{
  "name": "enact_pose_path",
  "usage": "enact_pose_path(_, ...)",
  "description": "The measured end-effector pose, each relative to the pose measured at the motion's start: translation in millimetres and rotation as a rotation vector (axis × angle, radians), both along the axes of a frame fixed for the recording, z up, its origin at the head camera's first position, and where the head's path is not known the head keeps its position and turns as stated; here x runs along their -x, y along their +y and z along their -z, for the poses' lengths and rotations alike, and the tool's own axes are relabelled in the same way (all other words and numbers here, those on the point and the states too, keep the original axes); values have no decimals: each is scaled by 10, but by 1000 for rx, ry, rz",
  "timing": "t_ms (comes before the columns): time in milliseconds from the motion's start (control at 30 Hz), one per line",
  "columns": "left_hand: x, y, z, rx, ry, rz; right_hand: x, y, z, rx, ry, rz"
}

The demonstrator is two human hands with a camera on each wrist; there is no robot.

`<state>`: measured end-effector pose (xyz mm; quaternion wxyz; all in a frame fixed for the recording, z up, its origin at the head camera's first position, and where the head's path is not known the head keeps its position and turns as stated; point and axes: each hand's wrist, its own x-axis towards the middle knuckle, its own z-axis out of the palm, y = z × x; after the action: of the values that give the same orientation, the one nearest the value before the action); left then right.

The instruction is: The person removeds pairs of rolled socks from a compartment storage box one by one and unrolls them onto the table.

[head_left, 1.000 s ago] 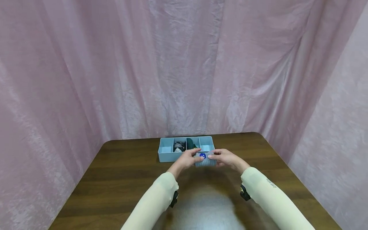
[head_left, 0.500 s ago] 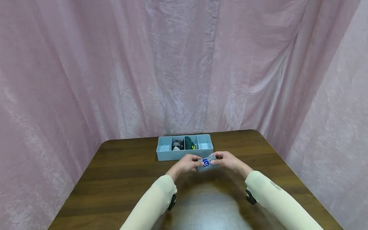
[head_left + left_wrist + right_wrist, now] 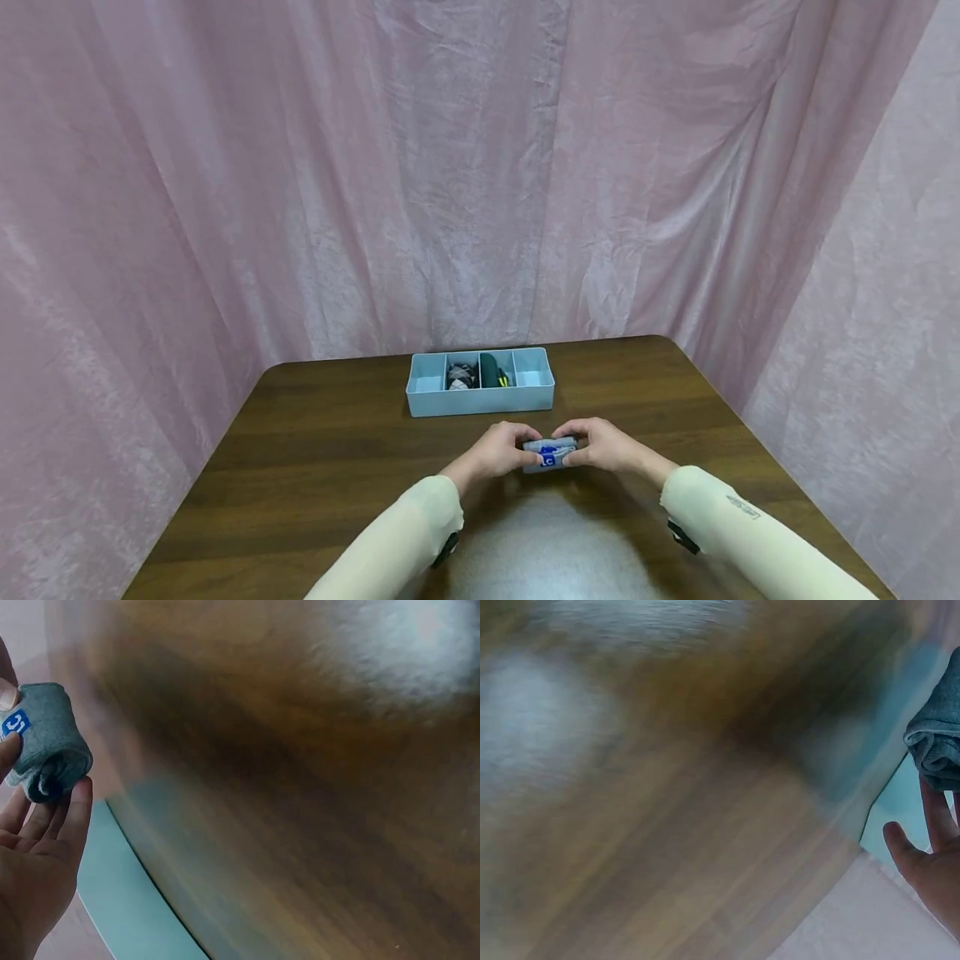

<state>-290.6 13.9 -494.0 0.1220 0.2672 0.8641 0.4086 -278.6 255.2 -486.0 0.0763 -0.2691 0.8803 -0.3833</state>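
In the head view both hands hold a rolled grey sock [image 3: 553,467] with a blue and white label, between me and the divided box. My left hand [image 3: 495,452] grips its left end, thumb on the near side. The right hand [image 3: 611,446] grips the other end, thumb near the label. The left wrist view shows the rolled end of the sock [image 3: 60,727], with fingers of the left hand [image 3: 41,862] under it. At the edge of the right wrist view, the sock [image 3: 937,731] sits above the fingers of the right hand [image 3: 941,874], partly cut off.
Behind the hands stands a light blue box [image 3: 480,403] with several compartments. One middle compartment holds a dark patterned bundle [image 3: 461,377], the neighbouring one a dark green item [image 3: 489,371] with yellow marks. The wooden table [image 3: 337,450] reaches back to a pink curtain [image 3: 480,208].
Both hands have come down and back towards me with the sock, away from the box, whose front is now in full view. The sock looks more tightly rolled.
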Motion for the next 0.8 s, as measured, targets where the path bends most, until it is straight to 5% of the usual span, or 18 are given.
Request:
enact_pose_path(333,-150,63,84,-12,45,58,-229,89,76,-33,96,-27)
enact_pose_path(533,-221,78,194,28,170,93,-338,125,183,-37,196,-91)
enact_pose_path(800,-310,76,201,61,241,162,-430,148,220,-47,338,-138)
